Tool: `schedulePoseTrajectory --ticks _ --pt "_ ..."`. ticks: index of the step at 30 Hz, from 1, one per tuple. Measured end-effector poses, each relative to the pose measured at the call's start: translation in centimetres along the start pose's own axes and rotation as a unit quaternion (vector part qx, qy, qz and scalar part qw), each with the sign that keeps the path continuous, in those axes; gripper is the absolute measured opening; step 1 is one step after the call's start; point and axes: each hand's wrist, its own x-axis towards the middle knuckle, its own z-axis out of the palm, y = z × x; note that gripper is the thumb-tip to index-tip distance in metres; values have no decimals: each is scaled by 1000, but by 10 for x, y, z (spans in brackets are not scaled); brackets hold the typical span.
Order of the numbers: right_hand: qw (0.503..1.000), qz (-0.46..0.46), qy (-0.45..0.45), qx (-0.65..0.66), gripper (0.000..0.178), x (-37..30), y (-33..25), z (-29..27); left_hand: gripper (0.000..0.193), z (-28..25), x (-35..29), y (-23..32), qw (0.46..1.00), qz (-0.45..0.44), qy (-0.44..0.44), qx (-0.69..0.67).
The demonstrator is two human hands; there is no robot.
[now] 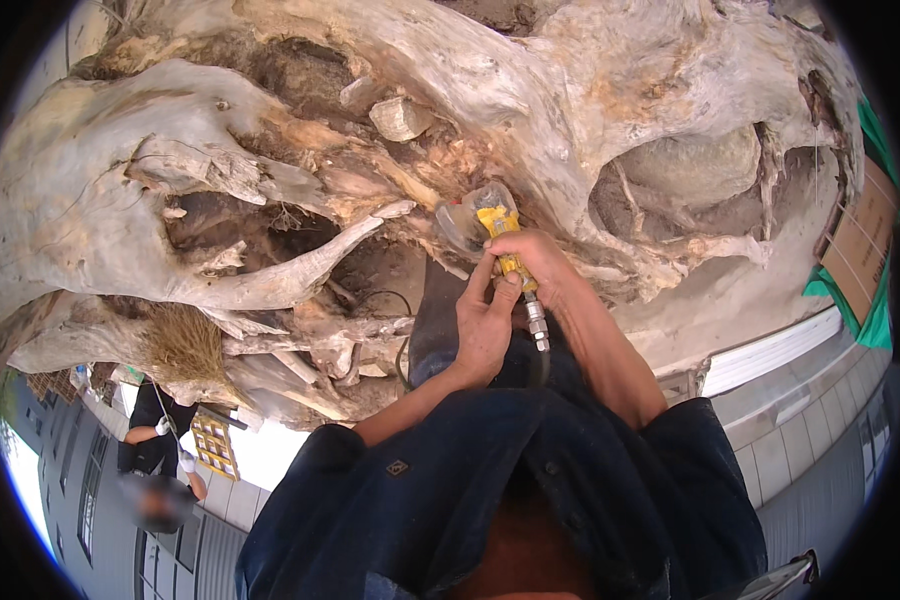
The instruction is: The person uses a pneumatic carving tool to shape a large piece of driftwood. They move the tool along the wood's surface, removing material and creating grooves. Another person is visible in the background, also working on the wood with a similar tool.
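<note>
Yellow air grinder (503, 245) against pale driftwood stump (270, 150); left hand (485, 325), right hand (535, 255) gripping.

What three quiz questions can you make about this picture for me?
1. True or false: both hands grip the yellow tool.
2. What does the tool's tip point at? A) the big pale tree root B) the cardboard box C) a window
3. Fill in: the left hand holds the tool lower than the ____ hand.

Key: 1 true; 2 A; 3 right.
</note>
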Motion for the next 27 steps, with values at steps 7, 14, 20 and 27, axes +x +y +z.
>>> schedulePoseTrajectory --ticks 7,14,20,27 --pt "999 -27 -2 -47 21 -16 -5 17 58 -11 -7 -15 998 58 12 33" --pt "999 -34 20 -20 22 -11 9 7 58 -7 -6 -14 1000 7 1 -22" --pt "999 -6 -32 5 24 3 -3 12 55 -10 4 -2 1000 27 4 1" --pt "999 -16 43 -2 18 6 6 3 57 -9 12 -11 999 -25 -9 -21"
